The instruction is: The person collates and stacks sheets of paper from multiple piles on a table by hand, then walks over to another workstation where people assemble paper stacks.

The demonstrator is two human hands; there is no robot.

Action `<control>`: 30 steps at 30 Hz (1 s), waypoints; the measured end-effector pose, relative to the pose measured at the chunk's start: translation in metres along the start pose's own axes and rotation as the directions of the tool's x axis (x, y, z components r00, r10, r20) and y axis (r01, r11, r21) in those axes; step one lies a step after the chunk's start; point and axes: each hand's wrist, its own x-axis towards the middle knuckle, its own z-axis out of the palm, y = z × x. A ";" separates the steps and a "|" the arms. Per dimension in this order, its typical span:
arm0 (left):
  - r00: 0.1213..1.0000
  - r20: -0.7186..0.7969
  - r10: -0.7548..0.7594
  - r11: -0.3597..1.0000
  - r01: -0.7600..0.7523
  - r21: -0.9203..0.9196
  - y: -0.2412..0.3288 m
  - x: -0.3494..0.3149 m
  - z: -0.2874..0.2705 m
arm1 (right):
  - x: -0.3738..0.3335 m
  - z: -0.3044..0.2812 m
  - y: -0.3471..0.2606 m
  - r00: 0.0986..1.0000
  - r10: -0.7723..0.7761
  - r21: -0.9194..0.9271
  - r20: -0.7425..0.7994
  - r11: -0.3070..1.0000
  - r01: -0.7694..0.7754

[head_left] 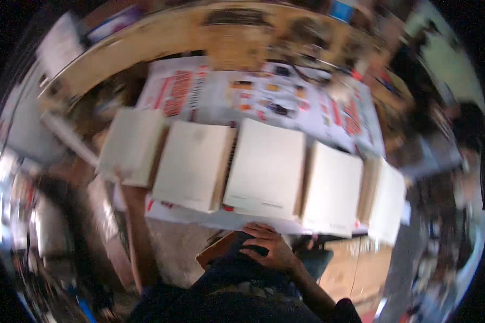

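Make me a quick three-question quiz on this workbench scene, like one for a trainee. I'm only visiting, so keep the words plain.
1. How many white-topped stacks form the row?
2. True or false: the right hand is gripping one of the stacks.
3. Which stack is the left hand nearest to?
A) the leftmost one
B) the middle one
C) the rightmost one

Key:
1. Five.
2. False; it holds no stack and shows in front of the dark clothing, below the row in the picture.
3. A, though blur hides exactly how that hand meets the stack.
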 end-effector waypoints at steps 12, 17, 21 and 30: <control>0.945 -0.181 -0.272 0.904 0.186 -0.386 -0.044 -0.048 0.097 | -0.388 0.134 0.094 -0.134 0.772 0.505 -0.621 0.264 -0.822; 0.960 -0.188 -0.207 0.961 0.163 -0.225 -0.041 -0.068 0.109 | -0.386 0.158 0.107 -0.045 0.992 0.947 -0.121 0.102 -0.306; 0.982 -0.065 -0.178 0.957 0.157 -0.245 -0.039 -0.051 0.140 | -0.485 0.230 0.105 0.376 0.924 0.934 -0.075 0.197 -0.299; 0.995 -0.081 -0.056 0.998 0.057 0.008 -0.023 -0.082 0.155 | -0.414 0.228 0.037 0.061 0.992 0.901 0.114 -0.077 -0.428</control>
